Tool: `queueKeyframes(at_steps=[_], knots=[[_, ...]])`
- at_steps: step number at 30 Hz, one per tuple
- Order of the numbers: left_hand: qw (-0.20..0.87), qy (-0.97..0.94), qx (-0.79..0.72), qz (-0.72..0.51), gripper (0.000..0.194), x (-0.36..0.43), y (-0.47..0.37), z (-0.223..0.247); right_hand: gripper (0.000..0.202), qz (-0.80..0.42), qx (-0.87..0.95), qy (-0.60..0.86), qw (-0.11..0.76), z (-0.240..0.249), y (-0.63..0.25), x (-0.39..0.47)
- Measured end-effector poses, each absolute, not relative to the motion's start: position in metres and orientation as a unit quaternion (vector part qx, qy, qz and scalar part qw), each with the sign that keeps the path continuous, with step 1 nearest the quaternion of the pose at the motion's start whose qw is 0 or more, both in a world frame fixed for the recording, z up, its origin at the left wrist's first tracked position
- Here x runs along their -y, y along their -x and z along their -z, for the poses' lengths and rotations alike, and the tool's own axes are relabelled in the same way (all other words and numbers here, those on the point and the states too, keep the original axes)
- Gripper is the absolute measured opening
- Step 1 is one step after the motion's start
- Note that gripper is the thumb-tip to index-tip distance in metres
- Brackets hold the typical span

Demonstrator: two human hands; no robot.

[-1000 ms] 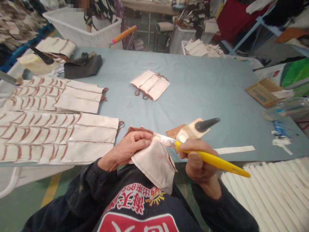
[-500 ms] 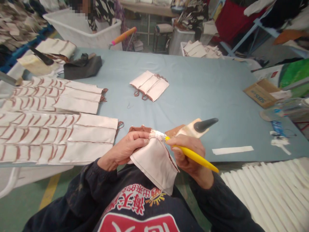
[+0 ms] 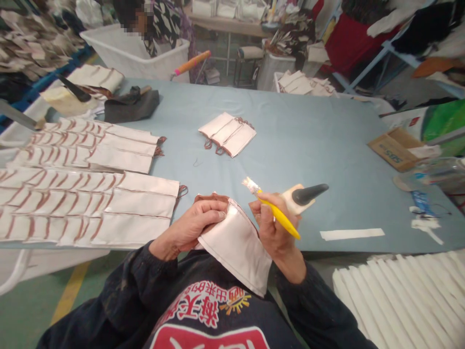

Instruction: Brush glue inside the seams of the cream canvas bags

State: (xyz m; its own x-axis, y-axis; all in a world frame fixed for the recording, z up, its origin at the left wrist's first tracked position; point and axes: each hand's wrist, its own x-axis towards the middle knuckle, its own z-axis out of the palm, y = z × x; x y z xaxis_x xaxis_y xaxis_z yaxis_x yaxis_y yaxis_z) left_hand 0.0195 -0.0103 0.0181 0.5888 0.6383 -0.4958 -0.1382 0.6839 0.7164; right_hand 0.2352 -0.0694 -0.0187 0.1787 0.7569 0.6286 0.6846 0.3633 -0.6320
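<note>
My left hand pinches the top edge of a cream fabric pouch that hangs off the near edge of the blue-grey table over my lap. A yellow-handled brush is gripped in my right hand, its glue-caked bristles lifted clear of the pouch and pointing up-left. Just behind my right hand lies a cream glue bottle with a dark grey nozzle.
Rows of overlapped cream pieces with brown trim fill the table's left. A small pile of pouches sits mid-table, a cardboard box at right, white strips lower right. Another person stands by a white bin beyond.
The brush tip was at the pouch's top edge; it has lifted off it, and my right hand has turned upright. My left hand holds the pouch as before.
</note>
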Motion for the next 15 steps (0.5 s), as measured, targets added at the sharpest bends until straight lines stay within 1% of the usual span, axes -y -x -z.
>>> queueKeyframes(at_steps=[4, 9, 11, 15], knots=[[0.830, -0.328, -0.386, -0.233, 0.031, 0.007, -0.019, -0.019, 0.029, -0.069, 0.624, 0.610, 0.484, 0.040, -0.223, 0.074], [0.835, -0.351, -0.367, -0.212, 0.039, -0.002, -0.022, -0.013, 0.035, -0.051, 0.591, 0.629, 0.503, 0.055, -0.213, 0.066], [0.834, -0.354, -0.361, -0.221, 0.046, -0.006, -0.022, -0.005, 0.037, -0.050, 0.571, 0.643, 0.509, 0.056, -0.217, 0.060], [0.815, -0.394, -0.370, -0.210, 0.067, -0.012, -0.013, 0.019, 0.043, -0.058, 0.533, 0.671, 0.512, 0.060, -0.237, 0.052]])
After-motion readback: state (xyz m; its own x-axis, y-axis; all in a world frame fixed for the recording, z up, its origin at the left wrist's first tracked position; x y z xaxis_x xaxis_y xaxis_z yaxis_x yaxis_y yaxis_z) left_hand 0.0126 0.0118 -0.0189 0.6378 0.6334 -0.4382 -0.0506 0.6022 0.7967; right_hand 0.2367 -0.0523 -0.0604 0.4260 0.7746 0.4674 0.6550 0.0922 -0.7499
